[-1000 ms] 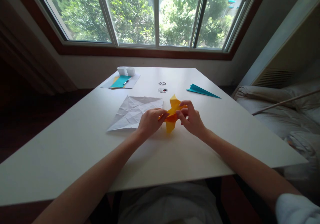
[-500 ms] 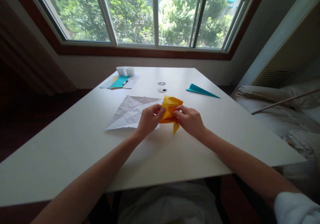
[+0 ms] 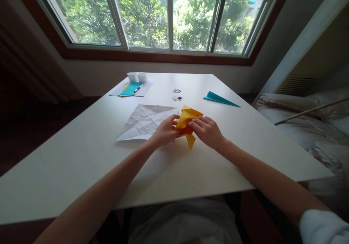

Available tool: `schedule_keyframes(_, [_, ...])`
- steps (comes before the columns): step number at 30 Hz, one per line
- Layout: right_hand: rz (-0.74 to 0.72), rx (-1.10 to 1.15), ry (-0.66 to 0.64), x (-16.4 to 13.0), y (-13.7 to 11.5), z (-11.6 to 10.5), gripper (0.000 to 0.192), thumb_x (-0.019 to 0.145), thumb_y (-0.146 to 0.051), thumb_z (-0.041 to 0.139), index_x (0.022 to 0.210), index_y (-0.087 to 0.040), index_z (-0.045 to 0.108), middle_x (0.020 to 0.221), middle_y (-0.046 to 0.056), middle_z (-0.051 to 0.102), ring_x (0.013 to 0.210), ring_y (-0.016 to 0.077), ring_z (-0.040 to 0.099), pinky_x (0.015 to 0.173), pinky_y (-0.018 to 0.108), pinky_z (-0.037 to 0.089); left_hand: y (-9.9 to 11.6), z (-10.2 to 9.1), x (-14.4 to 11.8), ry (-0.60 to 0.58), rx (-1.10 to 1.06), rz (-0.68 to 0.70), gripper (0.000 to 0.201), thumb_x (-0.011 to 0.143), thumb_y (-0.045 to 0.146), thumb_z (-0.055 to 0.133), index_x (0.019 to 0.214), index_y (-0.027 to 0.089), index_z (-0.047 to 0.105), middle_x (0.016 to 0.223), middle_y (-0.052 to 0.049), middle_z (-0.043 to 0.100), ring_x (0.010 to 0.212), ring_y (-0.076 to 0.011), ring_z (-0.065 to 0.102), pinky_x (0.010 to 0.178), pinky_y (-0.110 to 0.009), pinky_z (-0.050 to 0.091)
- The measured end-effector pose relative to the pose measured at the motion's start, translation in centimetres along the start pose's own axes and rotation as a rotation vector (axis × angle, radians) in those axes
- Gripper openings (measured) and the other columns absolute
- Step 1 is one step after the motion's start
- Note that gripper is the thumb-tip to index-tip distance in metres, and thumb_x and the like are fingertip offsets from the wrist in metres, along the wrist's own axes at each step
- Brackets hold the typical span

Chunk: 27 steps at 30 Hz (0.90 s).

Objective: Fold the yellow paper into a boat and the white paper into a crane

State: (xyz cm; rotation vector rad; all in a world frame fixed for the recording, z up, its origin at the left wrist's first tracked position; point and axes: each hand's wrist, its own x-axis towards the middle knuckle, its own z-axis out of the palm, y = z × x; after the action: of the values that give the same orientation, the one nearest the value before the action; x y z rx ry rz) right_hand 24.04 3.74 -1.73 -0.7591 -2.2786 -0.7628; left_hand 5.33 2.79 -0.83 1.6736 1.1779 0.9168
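Pinching from both sides, left hand [image 3: 163, 130] and right hand [image 3: 207, 130] hold a folded orange paper [image 3: 187, 122] just above the white table [image 3: 191, 171]; each grip is closed on the paper, fingertips meeting near its middle; one pointed flap hangs down toward the person, another corner rises toward the window [image 3: 169, 15]; long axis runs roughly near-to-far, slightly tilted; paper sits mid-table, just right of a creased white sheet [image 3: 143, 122] lying flat, its edge under the left hand; farther back, two small round discs [image 3: 177, 95]; far right, a teal paper plane [image 3: 220, 99] with its nose pointing right; far left, a teal sheet with pen [image 3: 132, 88] and two white cups [image 3: 137, 77].
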Motion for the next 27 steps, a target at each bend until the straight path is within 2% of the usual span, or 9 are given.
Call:
schedule_keyframes(2, [-0.010, 0.007, 0.026, -0.1, 0.2, 0.0, 0.014, 0.088, -0.013, 0.049, 0.090, -0.017, 0.062, 0.083, 0.002, 0.069, 0.072, 0.0140, 0.056, 0.066, 0.028, 0.036, -0.3, 0.2, 0.0, -0.065, -0.055, 0.020, 0.050, 0.064, 0.037, 0.072, 0.105, 0.017, 0.051, 0.089, -0.006, 0.063, 0.064, -0.0145, 0.059, 0.042, -0.018, 0.042])
schedule_keyframes(4, [-0.020, 0.031, 0.055, -0.1, 0.4, -0.1, 0.013, 0.087, -0.013, 0.050, 0.091, -0.017, 0.062, 0.083, 0.001, 0.070, 0.072, 0.0139, 0.057, 0.065, 0.028, 0.037, -0.3, 0.2, 0.0, -0.088, -0.090, -0.019, 0.048, 0.068, 0.040, 0.069, 0.107, 0.018, 0.050, 0.085, -0.004, 0.063, 0.059, -0.0112, 0.055, 0.042, -0.017, 0.041])
schedule_keyframes(8, [-0.021, 0.065, 0.111, 0.0, 0.5, -0.4, 0.011, 0.087, -0.017, 0.053, 0.091, -0.016, 0.063, 0.075, 0.001, 0.069, 0.066, 0.0130, 0.057, 0.062, 0.027, 0.039, 0.3, 0.2, -0.1, -0.017, -0.113, -0.182, 0.033, 0.079, 0.043, 0.055, 0.103, 0.020, 0.052, 0.084, -0.003, 0.061, 0.063, -0.0122, 0.056, 0.044, -0.018, 0.042])
schedule_keyframes(11, [-0.022, 0.064, 0.134, 0.1, 0.4, -0.7, 0.011, 0.087, -0.016, 0.052, 0.090, -0.017, 0.063, 0.074, 0.001, 0.069, 0.064, 0.0125, 0.057, 0.061, 0.026, 0.039, 0.6, 0.3, -0.1, 0.009, -0.159, -0.230, 0.028, 0.082, 0.042, 0.050, 0.097, 0.019, 0.055, 0.086, -0.004, 0.060, 0.064, -0.0124, 0.056, 0.044, -0.018, 0.041])
schedule_keyframes(16, [0.025, 0.090, 0.076, 0.0, 0.4, -0.6, 0.014, 0.089, -0.019, 0.050, 0.096, -0.016, 0.062, 0.081, 0.003, 0.070, 0.069, 0.0133, 0.060, 0.063, 0.026, 0.041, 0.6, 0.4, -0.1, 0.033, -0.224, -0.268, 0.025, 0.085, 0.041, 0.048, 0.093, 0.018, 0.054, 0.086, -0.004, 0.058, 0.061, -0.0111, 0.056, 0.044, -0.018, 0.040])
schedule_keyframes(21, [0.122, 0.099, 0.006, 0.0, 0.5, -0.2, 0.021, 0.089, -0.031, 0.050, 0.095, -0.015, 0.063, 0.077, 0.005, 0.069, 0.070, 0.0161, 0.060, 0.064, 0.028, 0.042, 0.7, 0.5, 0.0, 0.052, -0.186, -0.253, 0.025, 0.085, 0.040, 0.046, 0.098, 0.019, 0.054, 0.087, -0.004, 0.058, 0.058, -0.0110, 0.054, 0.043, -0.019, 0.040])
schedule_keyframes(27, [0.146, 0.085, -0.033, 0.1, 0.4, -0.3, 0.020, 0.089, -0.028, 0.049, 0.095, -0.016, 0.064, 0.079, 0.005, 0.069, 0.072, 0.0168, 0.059, 0.066, 0.029, 0.042, 1.0, 0.5, -0.2, 0.055, -0.192, -0.253, 0.025, 0.085, 0.039, 0.048, 0.098, 0.019, 0.054, 0.086, -0.004, 0.058, 0.058, -0.0104, 0.054, 0.044, -0.018, 0.040])
